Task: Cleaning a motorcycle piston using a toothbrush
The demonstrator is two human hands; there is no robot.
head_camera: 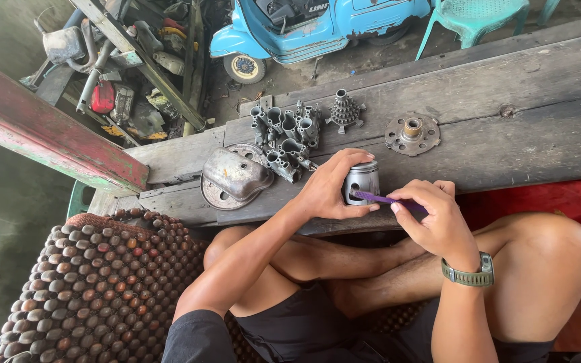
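My left hand [329, 188] wraps around a silver metal piston [363, 180] and holds it upright at the near edge of a worn wooden bench [506, 114]. My right hand [435, 215] grips a purple toothbrush [378, 197], whose head touches the piston's side near a round hole. A green watch sits on my right wrist. I sit cross-legged with bare knees under both hands.
On the bench lie a cluster of grey tubular engine parts [287, 138], a dented metal cover [235, 173], a stepped gear [344, 109] and a round flange [411, 132]. A beaded seat mat [95, 282] lies at my left. A blue scooter [304, 27] and a green plastic chair [479, 17] stand beyond.
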